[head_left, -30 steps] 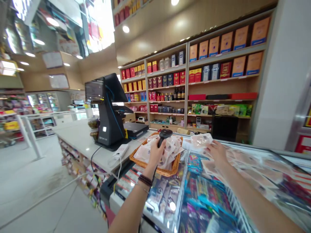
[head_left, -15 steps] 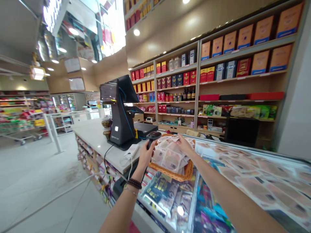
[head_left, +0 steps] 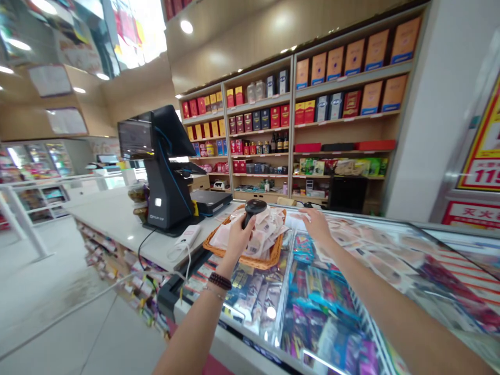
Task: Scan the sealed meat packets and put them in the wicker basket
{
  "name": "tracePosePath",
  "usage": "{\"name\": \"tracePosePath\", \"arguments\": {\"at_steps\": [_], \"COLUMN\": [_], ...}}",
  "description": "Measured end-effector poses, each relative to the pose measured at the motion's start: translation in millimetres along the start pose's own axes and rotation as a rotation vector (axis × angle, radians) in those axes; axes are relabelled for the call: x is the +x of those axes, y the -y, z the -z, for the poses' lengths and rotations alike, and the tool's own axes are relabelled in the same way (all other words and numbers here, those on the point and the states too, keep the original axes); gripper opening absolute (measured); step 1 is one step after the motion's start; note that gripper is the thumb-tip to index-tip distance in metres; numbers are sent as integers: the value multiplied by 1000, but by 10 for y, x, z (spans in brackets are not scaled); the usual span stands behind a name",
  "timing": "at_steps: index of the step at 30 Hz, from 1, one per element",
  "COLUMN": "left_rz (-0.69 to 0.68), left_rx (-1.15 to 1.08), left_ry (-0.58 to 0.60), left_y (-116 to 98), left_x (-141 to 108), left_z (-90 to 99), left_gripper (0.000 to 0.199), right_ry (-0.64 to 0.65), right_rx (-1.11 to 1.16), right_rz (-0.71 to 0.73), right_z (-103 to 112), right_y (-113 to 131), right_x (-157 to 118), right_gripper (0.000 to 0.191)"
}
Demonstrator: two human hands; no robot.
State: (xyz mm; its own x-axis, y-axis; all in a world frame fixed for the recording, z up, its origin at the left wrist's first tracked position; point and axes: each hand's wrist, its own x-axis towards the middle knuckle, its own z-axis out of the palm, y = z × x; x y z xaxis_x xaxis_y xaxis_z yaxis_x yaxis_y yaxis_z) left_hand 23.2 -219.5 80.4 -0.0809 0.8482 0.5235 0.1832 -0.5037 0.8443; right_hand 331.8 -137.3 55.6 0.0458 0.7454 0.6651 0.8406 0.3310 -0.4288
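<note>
Head view: the left hand (head_left: 238, 242) is gripping the handle of a black handheld barcode scanner (head_left: 252, 212) in a closed fist, with the scanner's head standing clear above the knuckles, apparently so that it stays free of the packets below. Those clear printed packets (head_left: 260, 237) are heaped in an orange wicker basket (head_left: 234, 259), which is sitting directly under the left hand at the corner where the white bench (head_left: 117, 224) meets a glass-topped display case (head_left: 371, 250), a spot that seems chosen to keep it within reach of both hands. The right hand (head_left: 317, 225) is staying open, its fingers extended over the glass, with a pale packet (head_left: 297, 221) lying close by at about 9 o'clock; whether they are touching it, I cannot tell. A black POS terminal (head_left: 167, 177) is standing at 10 o'clock from the basket, facing away from the hands, and wooden shelves of boxed goods (head_left: 297, 125) are rising at 12 o'clock.
</note>
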Motion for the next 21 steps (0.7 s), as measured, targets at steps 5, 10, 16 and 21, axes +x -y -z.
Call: {"name": "tracePosePath", "arguments": {"at_steps": [5, 10, 16, 21], "left_rz": [12, 26, 109, 201], "left_rx": [-111, -199, -239, -259], "left_ry": [90, 212, 339, 397], "left_y": [-160, -194, -88, 157], "left_x": [-72, -242, -610, -886], "left_z": [-634, -1335, -2001, -2256], "left_gripper": [56, 61, 62, 62], "right_ry": [-112, -58, 68, 97], "right_rx": [-155, -313, -385, -334], "right_rz": [-260, -507, -561, -422], "right_z": [748, 1317, 1334, 1144], "right_y": [-846, -1421, -1601, -1689], "right_x": [-375, -930, -1503, -1693], "right_gripper": [35, 34, 48, 61]}}
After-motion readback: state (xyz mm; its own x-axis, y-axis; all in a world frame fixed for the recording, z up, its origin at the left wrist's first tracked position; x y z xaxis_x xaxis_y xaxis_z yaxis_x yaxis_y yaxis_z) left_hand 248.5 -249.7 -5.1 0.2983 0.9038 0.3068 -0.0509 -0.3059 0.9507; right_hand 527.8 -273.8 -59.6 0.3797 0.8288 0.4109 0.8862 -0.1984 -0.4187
